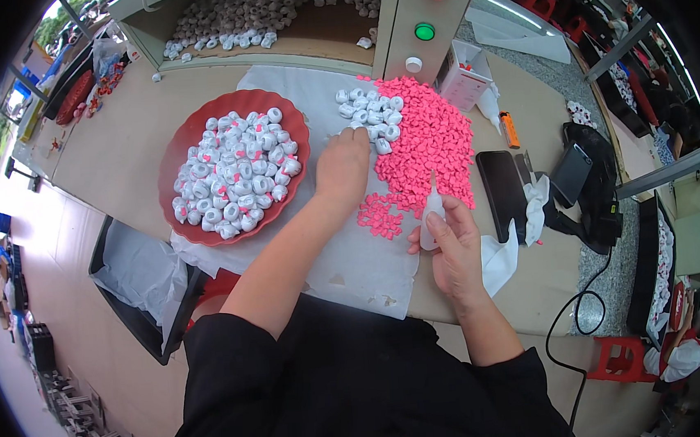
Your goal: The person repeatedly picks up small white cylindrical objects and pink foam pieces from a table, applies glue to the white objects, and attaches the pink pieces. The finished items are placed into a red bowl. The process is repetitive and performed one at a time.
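- Right hand [456,253]: fingers clamped on a translucent squeeze bottle [432,222], needle tip upward, over the near side of the pink pile. Risk: excess pressure or a tilt could dribble its contents onto loose parts.
- Left hand [343,166]: at the near edge of a cluster of white moulded pieces [376,111]; cannot tell whether the fingers are closed on one, tips hidden. Risk: a stray knuckle could mix whites into pinks.
- Small pink pieces [430,134]: loose pile, touching the white cluster. Risk: scatter, if brushed by a wrist.
- Red scalloped bowl [167,175]: beside the left forearm, heaped with more whites. Risk: a nudge could roll top pieces out.
- White sheet [355,288]: under bowl and cluster, on the counter [128,166]. Risk: a snag could drag both.
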`<action>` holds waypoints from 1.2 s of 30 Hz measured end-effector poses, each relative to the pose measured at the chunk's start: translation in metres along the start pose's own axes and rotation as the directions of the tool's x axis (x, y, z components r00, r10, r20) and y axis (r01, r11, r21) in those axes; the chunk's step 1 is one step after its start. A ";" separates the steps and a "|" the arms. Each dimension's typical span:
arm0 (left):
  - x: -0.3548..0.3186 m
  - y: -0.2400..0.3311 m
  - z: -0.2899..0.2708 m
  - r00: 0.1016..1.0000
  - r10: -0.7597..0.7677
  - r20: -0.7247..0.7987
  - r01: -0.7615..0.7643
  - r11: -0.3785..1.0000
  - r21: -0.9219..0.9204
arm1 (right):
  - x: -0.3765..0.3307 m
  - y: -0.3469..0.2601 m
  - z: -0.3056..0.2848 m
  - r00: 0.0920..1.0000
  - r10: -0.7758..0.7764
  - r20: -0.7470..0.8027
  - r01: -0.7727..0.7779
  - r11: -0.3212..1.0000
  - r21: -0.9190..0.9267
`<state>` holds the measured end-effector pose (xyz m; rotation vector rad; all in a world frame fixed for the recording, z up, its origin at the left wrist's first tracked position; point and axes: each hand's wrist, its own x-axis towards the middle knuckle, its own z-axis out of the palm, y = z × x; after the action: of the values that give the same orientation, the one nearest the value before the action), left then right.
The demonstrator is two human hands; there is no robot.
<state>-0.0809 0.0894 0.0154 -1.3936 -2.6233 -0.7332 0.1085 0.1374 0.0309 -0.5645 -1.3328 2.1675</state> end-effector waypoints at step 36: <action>-0.113 0.008 -0.014 0.955 -0.079 0.285 0.276 -0.109 -0.955 | -0.009 0.007 -0.004 0.811 -0.497 0.308 0.583 0.649 -0.488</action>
<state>-0.0109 0.0012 -0.0014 -1.0063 -1.9684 -3.2799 0.1163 0.1326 0.0235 -0.1555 -1.9494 1.3202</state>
